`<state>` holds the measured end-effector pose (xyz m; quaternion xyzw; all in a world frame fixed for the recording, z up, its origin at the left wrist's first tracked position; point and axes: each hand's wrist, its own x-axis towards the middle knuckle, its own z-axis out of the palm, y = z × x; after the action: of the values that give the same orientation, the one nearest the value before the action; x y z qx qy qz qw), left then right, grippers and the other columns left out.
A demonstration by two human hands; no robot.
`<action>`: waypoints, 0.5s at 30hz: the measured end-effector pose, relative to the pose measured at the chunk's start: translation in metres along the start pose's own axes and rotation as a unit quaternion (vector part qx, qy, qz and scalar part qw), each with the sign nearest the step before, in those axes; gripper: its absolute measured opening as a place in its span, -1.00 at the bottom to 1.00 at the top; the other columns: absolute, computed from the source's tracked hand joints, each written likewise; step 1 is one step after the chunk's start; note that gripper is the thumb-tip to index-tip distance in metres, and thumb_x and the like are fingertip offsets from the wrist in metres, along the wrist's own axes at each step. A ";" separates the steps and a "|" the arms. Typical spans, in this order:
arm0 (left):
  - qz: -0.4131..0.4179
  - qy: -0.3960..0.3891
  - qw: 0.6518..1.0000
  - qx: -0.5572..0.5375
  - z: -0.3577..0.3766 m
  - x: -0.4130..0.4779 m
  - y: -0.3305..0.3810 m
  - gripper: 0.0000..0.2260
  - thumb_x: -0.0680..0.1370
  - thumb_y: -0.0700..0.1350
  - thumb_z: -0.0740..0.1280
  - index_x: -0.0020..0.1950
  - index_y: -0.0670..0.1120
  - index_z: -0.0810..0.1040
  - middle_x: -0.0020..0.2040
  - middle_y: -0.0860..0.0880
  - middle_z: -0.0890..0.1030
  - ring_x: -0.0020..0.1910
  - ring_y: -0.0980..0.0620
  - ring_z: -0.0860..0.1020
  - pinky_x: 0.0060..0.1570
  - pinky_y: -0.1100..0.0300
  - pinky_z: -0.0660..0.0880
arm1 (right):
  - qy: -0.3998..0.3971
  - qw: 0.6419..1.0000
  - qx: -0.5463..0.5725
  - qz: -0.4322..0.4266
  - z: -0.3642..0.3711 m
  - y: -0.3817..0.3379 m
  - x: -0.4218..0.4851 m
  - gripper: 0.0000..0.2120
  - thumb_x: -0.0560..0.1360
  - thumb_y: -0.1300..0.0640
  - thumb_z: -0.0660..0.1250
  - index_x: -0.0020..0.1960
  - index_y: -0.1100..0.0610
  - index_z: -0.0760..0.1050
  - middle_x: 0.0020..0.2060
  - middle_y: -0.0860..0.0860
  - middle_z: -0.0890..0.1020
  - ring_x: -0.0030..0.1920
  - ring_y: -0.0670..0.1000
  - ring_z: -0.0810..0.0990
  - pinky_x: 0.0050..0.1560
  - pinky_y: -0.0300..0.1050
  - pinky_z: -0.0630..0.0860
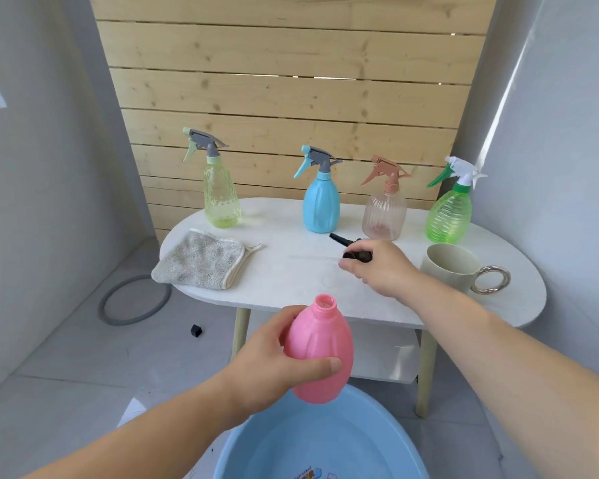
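My left hand [267, 357] wraps its fingers round the pink bottle [320, 350], whose uncapped neck points to twelve o'clock. At one o'clock from it, my right hand [381, 267] pinches the black spray head [351, 248] over the white table [291, 271]. The blue basin [291, 444] lies at six.

Table [291, 274]: white oval top, pale wooden legs, lower shelf [384, 357] beneath.

Back row, left to right, all upright: yellow spray bottle [222, 198], blue spray bottle [321, 205], clear pink spray bottle [384, 217], green spray bottle [448, 216].

Front left: grey cloth [201, 261], folded, at table edge.

Right: cream mug [450, 267], metal ring handle, just in front of green spray bottle.

Middle: black spray head [351, 248], near blue spray bottle; contact with top unclear.

Floor [66, 357]: grey ring [134, 300] left of table, small black cube [196, 330] near leg, blue basin [322, 440] in front.
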<state>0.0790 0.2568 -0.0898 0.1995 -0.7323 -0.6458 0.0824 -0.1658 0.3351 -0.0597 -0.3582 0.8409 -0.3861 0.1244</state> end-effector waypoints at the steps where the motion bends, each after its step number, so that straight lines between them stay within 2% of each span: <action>1: -0.001 0.002 1.000 -0.003 0.000 0.000 0.001 -0.38 0.26 0.04 0.63 0.29 0.17 0.56 0.12 0.06 0.70 0.13 0.00 0.67 0.15 -0.06 0.64 | 0.001 1.000 0.027 -0.005 -0.006 -0.009 -0.005 -0.85 0.48 0.04 0.48 0.01 0.06 0.62 -0.25 -0.06 0.58 -0.27 -0.01 0.52 -0.22 -0.18 0.48; 4: -0.007 0.013 1.000 -0.015 -0.001 0.000 0.004 -0.41 0.28 -0.01 0.63 0.28 0.15 0.56 0.10 0.03 0.70 0.10 -0.01 0.69 0.11 -0.05 0.65 | 0.010 0.998 0.051 -0.031 -0.029 -0.035 -0.019 -0.84 0.47 0.08 0.48 0.03 0.07 0.61 -0.23 -0.03 0.59 -0.27 0.00 0.55 -0.10 -0.05 0.60; 5: -0.009 0.016 1.000 -0.021 -0.001 0.000 0.006 -0.42 0.28 -0.02 0.63 0.27 0.15 0.56 0.09 0.03 0.70 0.09 -0.01 0.69 0.09 -0.04 0.66 | 0.021 0.998 0.030 -0.057 -0.039 -0.042 -0.023 -0.83 0.47 0.07 0.49 0.03 0.05 0.61 -0.19 -0.02 0.59 -0.24 -0.02 0.55 -0.10 -0.10 0.59; 7: -0.010 0.018 0.999 -0.030 -0.002 0.000 0.009 -0.43 0.28 -0.03 0.63 0.26 0.15 0.57 0.08 0.03 0.71 0.07 -0.01 0.70 0.01 0.01 0.68 | 0.058 0.990 -0.059 -0.111 -0.059 -0.056 -0.032 -0.80 0.45 0.02 0.49 0.06 -0.02 0.61 -0.03 0.02 0.54 -0.10 -0.06 0.50 -0.07 -0.37 0.39; 8: -0.011 0.019 0.999 -0.031 -0.003 0.000 0.010 -0.43 0.28 -0.03 0.63 0.25 0.15 0.57 0.08 0.03 0.71 0.06 -0.01 0.70 -0.02 0.03 0.68 | 0.071 0.986 -0.087 -0.126 -0.069 -0.063 -0.038 -0.79 0.46 0.01 0.49 0.08 -0.04 0.61 0.06 0.02 0.48 -0.03 -0.05 0.47 -0.08 -0.42 0.31; 10: -0.013 0.026 0.999 -0.029 -0.004 0.000 0.012 -0.43 0.28 -0.02 0.64 0.24 0.14 0.56 0.09 0.01 0.70 0.05 -0.01 0.70 -0.03 0.03 0.68 | 0.082 0.982 -0.110 -0.133 -0.086 -0.074 -0.049 -0.77 0.47 0.04 0.48 0.12 -0.02 0.61 0.17 0.00 0.38 0.03 -0.01 0.46 0.00 -0.40 0.27; 11: -0.014 0.030 0.999 -0.027 -0.005 -0.001 0.012 -0.43 0.27 -0.01 0.64 0.24 0.14 0.56 0.09 0.01 0.70 0.06 -0.02 0.70 -0.02 0.02 0.68 | 0.085 0.980 -0.119 -0.137 -0.092 -0.076 -0.053 -0.76 0.47 0.04 0.48 0.13 -0.02 0.61 0.21 0.00 0.36 0.05 0.01 0.48 0.09 -0.36 0.30; 13: -0.015 0.036 0.999 -0.023 -0.006 -0.001 0.013 -0.43 0.26 0.00 0.64 0.23 0.15 0.56 0.09 0.00 0.70 0.06 -0.03 0.70 -0.01 -0.02 0.69 | 0.090 0.974 -0.144 -0.150 -0.101 -0.076 -0.059 -0.75 0.47 0.04 0.48 0.13 -0.05 0.61 0.29 0.00 0.36 0.14 0.04 0.51 0.27 -0.13 0.41; 15: -0.015 0.043 0.999 -0.020 -0.007 -0.001 0.013 -0.42 0.25 0.00 0.64 0.23 0.15 0.56 0.10 0.00 0.69 0.06 -0.03 0.70 0.01 -0.06 0.69 | 0.093 0.972 -0.151 -0.156 -0.106 -0.073 -0.061 -0.74 0.47 0.04 0.48 0.14 -0.10 0.60 0.35 -0.01 0.34 0.21 0.03 0.50 0.31 0.02 0.45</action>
<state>0.0803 0.2525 -0.0759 0.2364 -0.7119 -0.6525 0.1079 -0.1368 0.4043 0.0609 -0.4618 0.8314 -0.3005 -0.0718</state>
